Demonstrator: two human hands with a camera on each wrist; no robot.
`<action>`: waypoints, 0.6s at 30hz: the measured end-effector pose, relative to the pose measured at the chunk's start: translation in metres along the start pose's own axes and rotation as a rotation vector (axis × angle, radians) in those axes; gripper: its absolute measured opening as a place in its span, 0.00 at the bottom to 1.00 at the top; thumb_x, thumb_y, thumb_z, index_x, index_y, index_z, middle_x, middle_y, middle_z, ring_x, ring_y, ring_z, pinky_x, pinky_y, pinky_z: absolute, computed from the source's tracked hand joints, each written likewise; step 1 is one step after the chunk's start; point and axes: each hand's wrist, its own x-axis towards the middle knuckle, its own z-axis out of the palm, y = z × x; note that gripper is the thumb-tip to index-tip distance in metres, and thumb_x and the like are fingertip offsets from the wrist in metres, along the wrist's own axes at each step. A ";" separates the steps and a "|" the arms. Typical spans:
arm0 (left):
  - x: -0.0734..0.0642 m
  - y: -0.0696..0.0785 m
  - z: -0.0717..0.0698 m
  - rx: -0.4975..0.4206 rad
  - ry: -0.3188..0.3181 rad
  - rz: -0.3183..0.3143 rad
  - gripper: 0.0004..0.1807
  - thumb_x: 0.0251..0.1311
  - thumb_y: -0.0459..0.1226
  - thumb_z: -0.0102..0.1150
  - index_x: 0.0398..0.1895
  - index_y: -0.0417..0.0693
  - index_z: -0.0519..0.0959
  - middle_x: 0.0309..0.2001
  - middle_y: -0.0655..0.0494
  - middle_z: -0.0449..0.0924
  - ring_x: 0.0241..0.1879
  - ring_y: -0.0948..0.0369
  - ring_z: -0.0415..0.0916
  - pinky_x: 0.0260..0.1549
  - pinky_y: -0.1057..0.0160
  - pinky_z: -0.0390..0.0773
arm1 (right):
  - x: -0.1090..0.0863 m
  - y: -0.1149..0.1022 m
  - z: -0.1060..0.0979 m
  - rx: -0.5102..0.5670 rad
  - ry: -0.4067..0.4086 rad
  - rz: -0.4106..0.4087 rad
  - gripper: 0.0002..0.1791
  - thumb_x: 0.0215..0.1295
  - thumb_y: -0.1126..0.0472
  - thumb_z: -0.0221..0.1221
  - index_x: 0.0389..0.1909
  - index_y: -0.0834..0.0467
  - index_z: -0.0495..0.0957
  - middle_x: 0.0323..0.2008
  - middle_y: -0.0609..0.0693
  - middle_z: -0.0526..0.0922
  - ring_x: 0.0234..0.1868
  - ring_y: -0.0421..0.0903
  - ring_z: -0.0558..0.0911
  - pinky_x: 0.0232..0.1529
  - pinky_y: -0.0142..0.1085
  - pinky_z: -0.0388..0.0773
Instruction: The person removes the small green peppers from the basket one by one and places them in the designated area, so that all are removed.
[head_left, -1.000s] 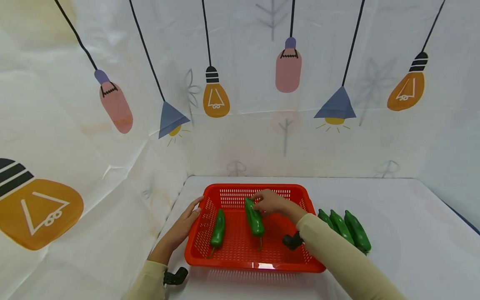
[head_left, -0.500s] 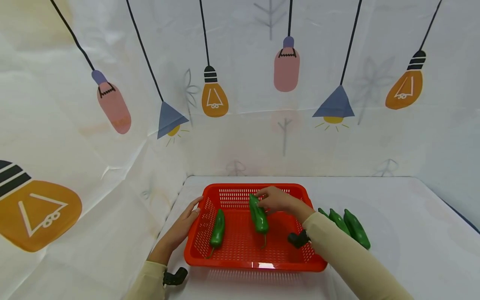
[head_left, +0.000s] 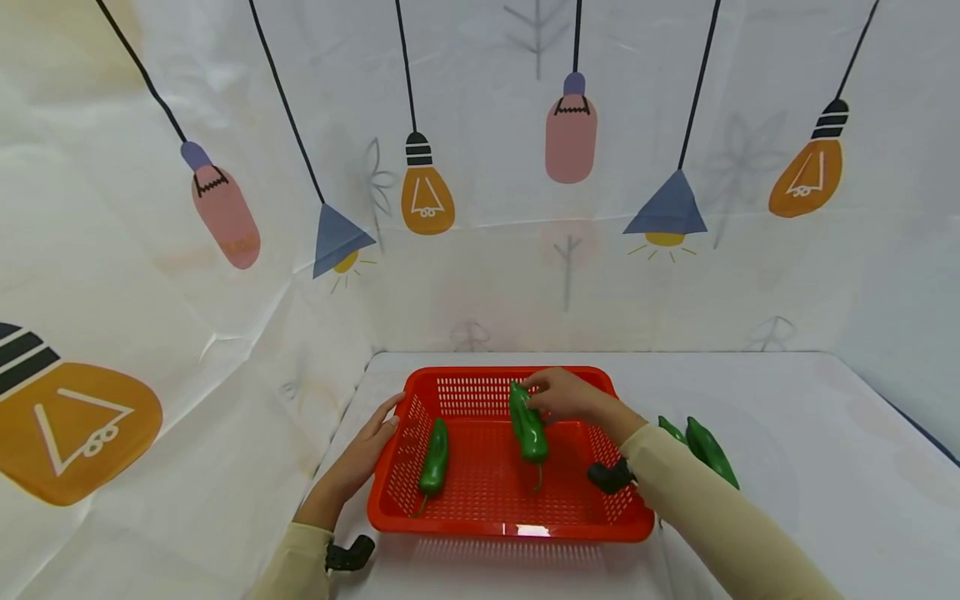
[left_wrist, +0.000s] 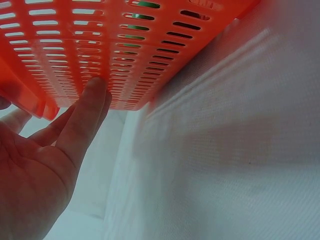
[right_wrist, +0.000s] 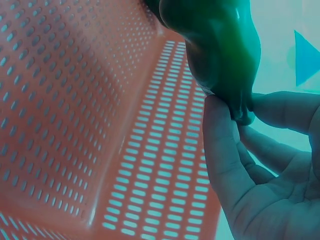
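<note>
A long green pepper (head_left: pixel 532 439) is pinched by the right hand (head_left: pixel 566 395); the red slotted plastic basket (head_left: pixel 450 524) is seemingly steadied by the left hand (head_left: pixel 360 454), fingers near-straight

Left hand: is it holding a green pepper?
No, the left hand touches the red basket; only the right hand pinches a green pepper.

A makeshift, booth-like setting, with creased lamp-print sheeting (head_left: pixel 495 275) behind and left of a white table (head_left: pixel 810 450).
</note>
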 end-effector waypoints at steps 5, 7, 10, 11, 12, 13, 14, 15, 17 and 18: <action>-0.001 0.000 0.000 0.001 -0.004 0.004 0.30 0.82 0.49 0.38 0.81 0.59 0.50 0.75 0.42 0.57 0.64 0.46 0.70 0.56 0.54 0.74 | -0.002 0.002 -0.004 -0.011 0.008 0.003 0.23 0.70 0.68 0.59 0.64 0.70 0.73 0.47 0.59 0.82 0.41 0.50 0.86 0.45 0.50 0.83; -0.001 0.000 -0.001 -0.002 -0.007 0.003 0.30 0.82 0.49 0.38 0.81 0.59 0.50 0.75 0.42 0.57 0.64 0.46 0.70 0.56 0.55 0.74 | -0.003 0.002 -0.006 -0.011 0.009 0.005 0.23 0.70 0.67 0.59 0.64 0.70 0.73 0.48 0.59 0.82 0.41 0.50 0.86 0.45 0.49 0.83; -0.001 0.001 -0.001 -0.007 -0.011 0.003 0.30 0.82 0.49 0.38 0.82 0.59 0.49 0.75 0.41 0.57 0.64 0.46 0.69 0.56 0.55 0.74 | -0.004 0.001 -0.007 -0.005 0.012 0.007 0.24 0.71 0.67 0.59 0.65 0.70 0.72 0.47 0.60 0.82 0.41 0.50 0.86 0.45 0.50 0.83; -0.001 0.002 -0.001 -0.005 -0.016 0.005 0.30 0.82 0.49 0.38 0.82 0.58 0.49 0.75 0.41 0.57 0.65 0.46 0.69 0.57 0.54 0.74 | -0.005 0.001 -0.008 -0.001 0.010 0.004 0.24 0.71 0.67 0.59 0.66 0.70 0.71 0.48 0.60 0.82 0.41 0.50 0.86 0.45 0.50 0.83; -0.001 0.002 -0.001 -0.002 -0.019 0.008 0.30 0.82 0.48 0.37 0.82 0.57 0.49 0.75 0.40 0.57 0.65 0.45 0.69 0.57 0.54 0.74 | -0.005 0.001 -0.008 0.003 0.010 0.002 0.24 0.71 0.68 0.59 0.66 0.70 0.71 0.48 0.60 0.82 0.41 0.50 0.86 0.45 0.50 0.83; -0.001 0.002 -0.001 0.001 -0.022 0.010 0.30 0.82 0.48 0.37 0.82 0.57 0.49 0.75 0.40 0.56 0.65 0.45 0.69 0.57 0.54 0.74 | -0.006 0.002 -0.008 0.004 0.009 0.000 0.24 0.71 0.68 0.59 0.65 0.70 0.71 0.48 0.60 0.82 0.41 0.50 0.86 0.45 0.49 0.83; -0.001 0.002 -0.001 0.000 -0.022 0.008 0.30 0.82 0.48 0.37 0.82 0.57 0.49 0.75 0.40 0.57 0.65 0.45 0.69 0.57 0.55 0.74 | -0.007 0.002 -0.008 0.008 0.010 -0.004 0.24 0.71 0.68 0.59 0.65 0.71 0.72 0.47 0.60 0.82 0.41 0.50 0.86 0.44 0.49 0.84; -0.001 0.003 -0.001 0.000 -0.022 0.007 0.30 0.82 0.48 0.38 0.82 0.57 0.49 0.75 0.40 0.57 0.65 0.45 0.69 0.57 0.56 0.74 | -0.008 0.002 -0.009 0.007 0.010 -0.010 0.24 0.71 0.68 0.59 0.65 0.71 0.72 0.47 0.60 0.82 0.41 0.50 0.86 0.43 0.48 0.84; -0.001 0.003 -0.001 -0.003 -0.023 0.005 0.30 0.82 0.48 0.38 0.82 0.57 0.50 0.75 0.40 0.57 0.65 0.46 0.69 0.56 0.57 0.74 | -0.009 0.002 -0.010 0.009 0.010 -0.015 0.23 0.71 0.68 0.59 0.64 0.71 0.72 0.47 0.60 0.82 0.41 0.50 0.86 0.43 0.47 0.84; -0.001 0.003 -0.001 -0.005 -0.020 0.004 0.30 0.82 0.48 0.38 0.82 0.57 0.50 0.75 0.40 0.58 0.64 0.46 0.70 0.56 0.58 0.75 | -0.010 0.003 -0.010 0.012 0.010 -0.016 0.23 0.71 0.68 0.59 0.64 0.71 0.72 0.47 0.60 0.82 0.41 0.50 0.86 0.43 0.47 0.84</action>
